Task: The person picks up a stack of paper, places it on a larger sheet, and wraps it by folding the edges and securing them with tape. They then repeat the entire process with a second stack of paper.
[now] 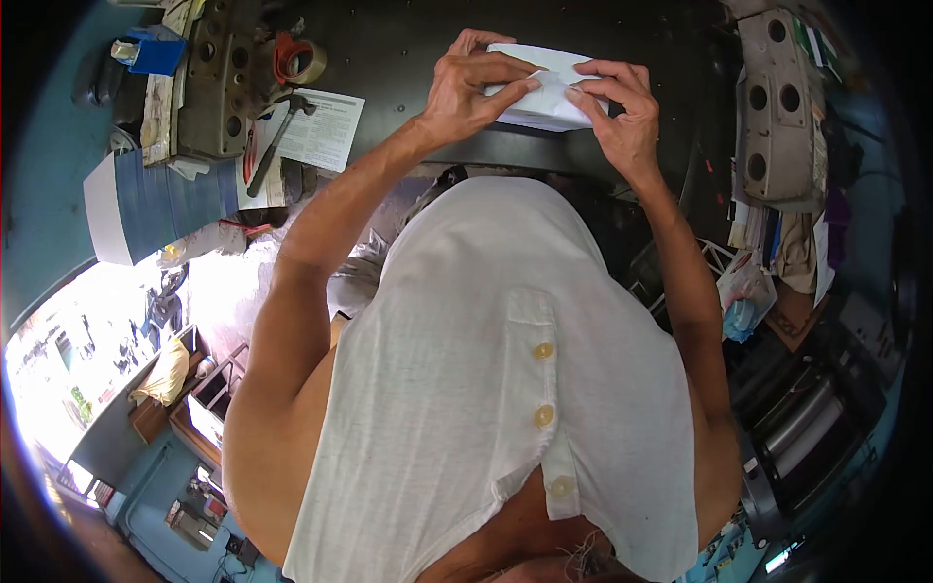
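A white paper packet (556, 114) with folded flaps on top lies on the dark tabletop, held between both hands. My left hand (473, 87) grips its left side, with the thumb and forefinger pressing on the top fold. At the right side, my right hand (624, 105) has its thumb and fingers pinched on the paper. The fingertips of the two hands are a short way apart over the folded middle. What lies inside the packet, if anything, is hidden.
To the left are a hammer (277, 146), a printed sheet (324, 131), a tape roll in an orange dispenser (296, 60) and a metal block with round holes (216, 83). Another holed metal block (775, 107) stands at the right, above papers and cloths.
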Demonstrator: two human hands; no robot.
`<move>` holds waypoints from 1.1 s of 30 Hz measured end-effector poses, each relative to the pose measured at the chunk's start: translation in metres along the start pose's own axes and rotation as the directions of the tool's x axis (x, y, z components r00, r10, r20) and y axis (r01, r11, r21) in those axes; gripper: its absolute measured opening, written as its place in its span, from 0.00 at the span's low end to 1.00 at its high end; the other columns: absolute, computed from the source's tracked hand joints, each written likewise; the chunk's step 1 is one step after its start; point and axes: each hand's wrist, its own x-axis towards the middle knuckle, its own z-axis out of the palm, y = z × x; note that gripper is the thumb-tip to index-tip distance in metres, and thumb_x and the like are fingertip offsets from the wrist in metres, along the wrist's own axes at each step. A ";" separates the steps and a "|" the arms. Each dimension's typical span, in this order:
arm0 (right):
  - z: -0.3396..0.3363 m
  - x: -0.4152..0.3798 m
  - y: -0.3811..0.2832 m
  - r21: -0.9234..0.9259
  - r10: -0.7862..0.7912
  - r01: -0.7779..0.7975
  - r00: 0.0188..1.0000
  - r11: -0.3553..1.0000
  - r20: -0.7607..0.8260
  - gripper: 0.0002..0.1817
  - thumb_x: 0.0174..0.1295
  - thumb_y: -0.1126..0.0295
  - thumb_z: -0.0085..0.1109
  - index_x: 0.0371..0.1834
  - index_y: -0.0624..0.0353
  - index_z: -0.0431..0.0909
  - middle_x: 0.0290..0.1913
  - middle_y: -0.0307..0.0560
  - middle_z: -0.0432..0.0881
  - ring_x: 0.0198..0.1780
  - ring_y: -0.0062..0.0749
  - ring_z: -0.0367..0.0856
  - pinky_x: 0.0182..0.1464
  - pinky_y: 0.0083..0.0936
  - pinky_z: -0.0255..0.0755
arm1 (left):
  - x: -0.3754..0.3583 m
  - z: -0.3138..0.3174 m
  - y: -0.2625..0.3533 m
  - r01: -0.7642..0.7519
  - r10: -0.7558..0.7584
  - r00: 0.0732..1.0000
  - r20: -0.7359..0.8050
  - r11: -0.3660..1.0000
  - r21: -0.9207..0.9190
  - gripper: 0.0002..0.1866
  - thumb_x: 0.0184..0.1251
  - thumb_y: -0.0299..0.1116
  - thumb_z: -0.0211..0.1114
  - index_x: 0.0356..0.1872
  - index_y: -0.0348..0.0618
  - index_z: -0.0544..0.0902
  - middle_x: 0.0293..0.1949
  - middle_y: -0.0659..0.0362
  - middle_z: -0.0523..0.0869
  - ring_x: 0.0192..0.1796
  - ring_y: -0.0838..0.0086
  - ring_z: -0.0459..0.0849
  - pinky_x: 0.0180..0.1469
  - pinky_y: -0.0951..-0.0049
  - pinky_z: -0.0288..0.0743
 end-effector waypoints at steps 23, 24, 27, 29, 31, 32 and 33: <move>-0.004 0.026 0.005 0.053 0.311 -0.323 0.937 0.945 0.159 0.22 0.49 0.65 0.80 0.49 0.55 0.89 0.42 0.39 0.81 0.37 0.24 0.75 0.37 0.24 0.70 | 0.014 -0.003 0.010 0.056 -0.044 0.993 -0.105 0.992 0.114 0.16 0.54 0.29 0.80 0.43 0.47 0.86 0.49 0.60 0.85 0.53 0.65 0.84 0.57 0.62 0.78; -0.006 0.029 0.003 0.044 0.334 -0.347 0.926 0.937 0.176 0.20 0.49 0.65 0.80 0.47 0.55 0.89 0.41 0.39 0.81 0.34 0.24 0.74 0.36 0.23 0.69 | 0.008 -0.001 0.008 -0.009 0.045 0.989 -0.140 0.968 0.251 0.16 0.54 0.30 0.80 0.44 0.48 0.86 0.49 0.61 0.85 0.54 0.65 0.83 0.57 0.61 0.77; -0.005 0.031 0.007 0.139 0.384 -0.418 0.897 0.898 0.217 0.18 0.49 0.66 0.80 0.44 0.56 0.90 0.39 0.39 0.81 0.30 0.23 0.71 0.33 0.23 0.67 | -0.017 0.007 0.011 -0.238 0.313 0.946 -0.087 0.849 0.471 0.19 0.54 0.32 0.80 0.48 0.51 0.87 0.53 0.62 0.84 0.57 0.64 0.82 0.61 0.59 0.75; -0.005 0.035 0.010 0.150 0.396 -0.436 0.887 0.887 0.238 0.17 0.48 0.66 0.80 0.42 0.57 0.90 0.38 0.39 0.81 0.30 0.23 0.71 0.32 0.23 0.66 | -0.033 0.014 0.021 -0.297 0.361 0.932 -0.013 0.787 0.541 0.22 0.55 0.35 0.79 0.53 0.51 0.86 0.56 0.63 0.83 0.60 0.64 0.81 0.64 0.58 0.72; -0.008 0.041 0.008 0.075 0.397 -0.426 0.884 0.902 0.248 0.17 0.48 0.67 0.81 0.41 0.57 0.89 0.38 0.39 0.81 0.30 0.23 0.71 0.32 0.23 0.65 | -0.043 0.024 0.033 -0.260 0.287 0.956 0.052 0.755 0.602 0.27 0.57 0.39 0.78 0.60 0.51 0.85 0.60 0.63 0.82 0.62 0.65 0.79 0.67 0.57 0.70; -0.008 0.043 0.007 0.063 0.385 -0.412 0.887 0.909 0.254 0.16 0.49 0.67 0.81 0.41 0.58 0.89 0.37 0.40 0.81 0.29 0.23 0.71 0.31 0.23 0.65 | -0.048 0.028 0.032 -0.234 0.244 0.967 0.077 0.723 0.650 0.31 0.60 0.43 0.75 0.66 0.50 0.81 0.62 0.63 0.81 0.65 0.67 0.77 0.71 0.56 0.66; -0.008 0.045 0.007 0.050 0.372 -0.397 0.892 0.917 0.258 0.16 0.49 0.67 0.80 0.41 0.58 0.89 0.37 0.40 0.82 0.29 0.23 0.70 0.31 0.24 0.65 | -0.049 0.032 0.032 -0.215 0.236 0.970 0.061 0.711 0.670 0.31 0.61 0.44 0.75 0.67 0.50 0.80 0.63 0.63 0.81 0.66 0.68 0.77 0.72 0.56 0.65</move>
